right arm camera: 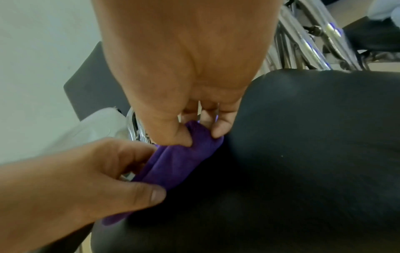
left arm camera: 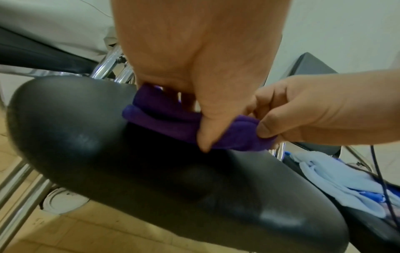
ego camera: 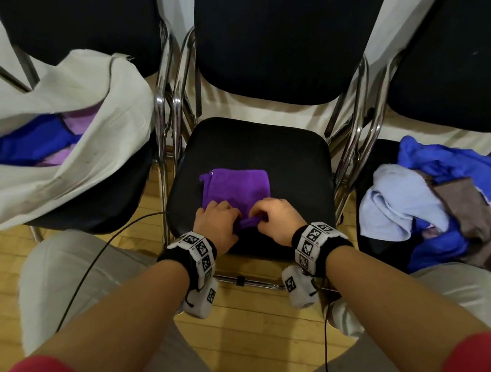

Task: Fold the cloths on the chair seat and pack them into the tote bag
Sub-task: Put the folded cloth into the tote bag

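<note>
Purple cloth (ego camera: 236, 186) lies on the middle chair seat (ego camera: 296, 167), flat part stretching away from the person, near edge bunched into a thick roll that runs left to right.

Both hands sit on that near edge, side by side, almost touching. Left hand (ego camera: 217, 222) pinches the roll's left end, thumb under, fingers over. Right hand (ego camera: 277, 218) pinches the right end between thumb and fingertips. Left wrist view confirms it: cloth (left arm camera: 164, 119) stacked in layers, thumb pressed on its front edge. Right wrist view shows the roll (right arm camera: 179, 164) clamped at both ends.

Bulk of the cloth lies forward of the hands, so the fold likely goes away from the body, near edge carried over the flat part.

Tote bag (ego camera: 57, 136) rests on the chair to the left, mouth open, blue and lilac cloths already inside. Left hand is the nearer one to it. Unfolded pile (ego camera: 441, 205) waits on the right-hand chair, closer to the right hand.
</note>
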`<state>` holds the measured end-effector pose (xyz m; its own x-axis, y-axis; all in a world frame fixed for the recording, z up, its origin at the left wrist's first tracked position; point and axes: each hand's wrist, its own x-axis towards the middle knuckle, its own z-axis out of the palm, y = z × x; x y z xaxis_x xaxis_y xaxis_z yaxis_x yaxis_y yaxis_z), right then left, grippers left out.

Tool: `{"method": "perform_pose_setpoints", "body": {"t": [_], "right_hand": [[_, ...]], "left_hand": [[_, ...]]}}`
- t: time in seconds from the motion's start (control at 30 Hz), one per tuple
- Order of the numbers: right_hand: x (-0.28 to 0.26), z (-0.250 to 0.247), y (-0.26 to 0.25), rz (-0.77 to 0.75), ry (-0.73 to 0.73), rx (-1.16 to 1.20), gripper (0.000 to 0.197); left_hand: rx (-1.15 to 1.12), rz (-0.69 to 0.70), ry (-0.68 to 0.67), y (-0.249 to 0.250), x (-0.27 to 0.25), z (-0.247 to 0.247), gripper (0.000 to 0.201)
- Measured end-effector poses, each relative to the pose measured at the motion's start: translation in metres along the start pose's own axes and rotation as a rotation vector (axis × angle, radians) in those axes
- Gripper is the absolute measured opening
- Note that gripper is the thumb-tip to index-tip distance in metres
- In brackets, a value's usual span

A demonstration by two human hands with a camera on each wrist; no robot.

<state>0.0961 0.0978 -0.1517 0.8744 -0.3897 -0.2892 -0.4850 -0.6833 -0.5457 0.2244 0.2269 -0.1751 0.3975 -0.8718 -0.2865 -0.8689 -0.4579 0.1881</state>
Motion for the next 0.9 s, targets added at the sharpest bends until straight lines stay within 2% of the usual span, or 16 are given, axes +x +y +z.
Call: {"method": "perform_pose_setpoints", "body": {"t": [0.1, 0.23, 0.33, 0.4, 0.47, 0.57, 0.7, 0.9], "right_hand": [[-0.004, -0.006, -0.003, 0.004, -0.011, -0.002, 0.036], [-0.011, -0.006, -0.004, -0.036, -0.061, -0.285, 0.058], [-0.012, -0.005, 0.001, -0.08, -0.053, -0.421, 0.041], [-0.013, -0.008, 0.003, -0.028, -0.04, -0.312, 0.024], [-0.013, -0.013, 0.006, 0.06, -0.068, -0.111, 0.016], [-0.012, -0.019, 0.013, 0.128, -0.075, 0.117, 0.011], [-0.008, -0.02, 0.023, 0.17, -0.049, 0.279, 0.008], [-0.002, -0.014, 0.032, 0.218, 0.006, 0.306, 0.01]], "left_hand": [[-0.021, -0.019, 0.027, 0.007, 0.001, -0.006, 0.027], [-0.047, 0.015, -0.048, 0.009, 0.003, -0.015, 0.029], [-0.108, 0.076, -0.083, 0.009, 0.002, -0.02, 0.025], [-0.19, 0.076, -0.105, 0.007, 0.001, -0.023, 0.02], [-0.281, 0.049, -0.172, 0.002, 0.0, -0.027, 0.02], [-0.321, 0.043, -0.264, -0.008, -0.002, -0.028, 0.036], [-0.44, 0.021, -0.15, -0.021, -0.003, -0.025, 0.017], [-0.668, -0.174, -0.056, -0.035, 0.007, -0.022, 0.026]]}}
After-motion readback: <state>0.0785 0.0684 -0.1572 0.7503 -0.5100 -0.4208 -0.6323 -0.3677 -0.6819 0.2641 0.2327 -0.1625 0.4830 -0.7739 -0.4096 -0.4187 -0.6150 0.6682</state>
